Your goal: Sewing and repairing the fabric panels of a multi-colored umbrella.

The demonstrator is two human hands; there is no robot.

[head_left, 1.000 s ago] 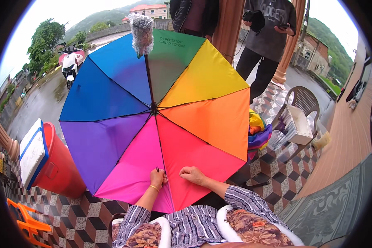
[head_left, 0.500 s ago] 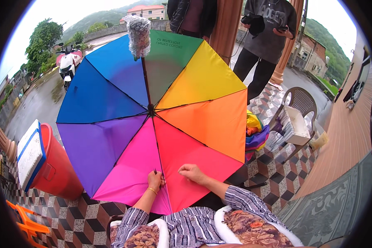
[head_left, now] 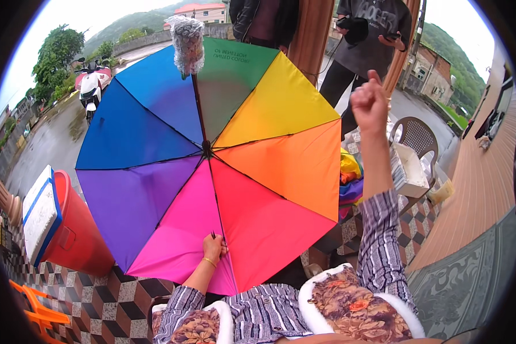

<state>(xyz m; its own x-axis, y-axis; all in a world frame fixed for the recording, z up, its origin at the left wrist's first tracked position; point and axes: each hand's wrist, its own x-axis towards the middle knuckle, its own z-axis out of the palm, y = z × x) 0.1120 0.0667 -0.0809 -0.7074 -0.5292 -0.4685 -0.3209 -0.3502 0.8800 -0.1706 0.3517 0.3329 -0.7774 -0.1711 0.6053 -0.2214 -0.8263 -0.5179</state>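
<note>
Gripping the lower rim of the open rainbow umbrella (head_left: pixel 212 166), the left hand (head_left: pixel 214 247) has its fingers curled around a rib tip at the seam between the pink and red panels; a bracelet shows on that wrist. The right hand (head_left: pixel 370 102) is raised well clear of the canopy, closed into a loose fist with one finger sticking up, holding nothing that I can see. Umbrella sits fully open in front of the person, canopy facing the camera, panels running green, yellow, orange, red, pink, purple and two blues around the central hub. Its handle (head_left: pixel 187 45) points up and away, wrapped in crinkled clear plastic. Both forearms wear striped sleeves; floral-patterned cuffs with white trim lie at the bottom edge. Left of the umbrella: a red bucket (head_left: pixel 77 238) with a white, blue-edged lid (head_left: pixel 40 213) leaning on it, standing on a checkered tile floor (head_left: pixel 106 304). Orange plastic piece (head_left: pixel 34 307) in the lower left corner. Right of the canopy: bundle of coloured fabric (head_left: pixel 350 183) just beside the orange panel, then a white box (head_left: pixel 410 170) and a beige plastic chair (head_left: pixel 417 136). Behind the umbrella: two standing people, one in a grey top (head_left: pixel 372 34), either side of a wooden pillar (head_left: pixel 311 34). Far left: a parked scooter (head_left: pixel 90 86) on wet road.
</note>
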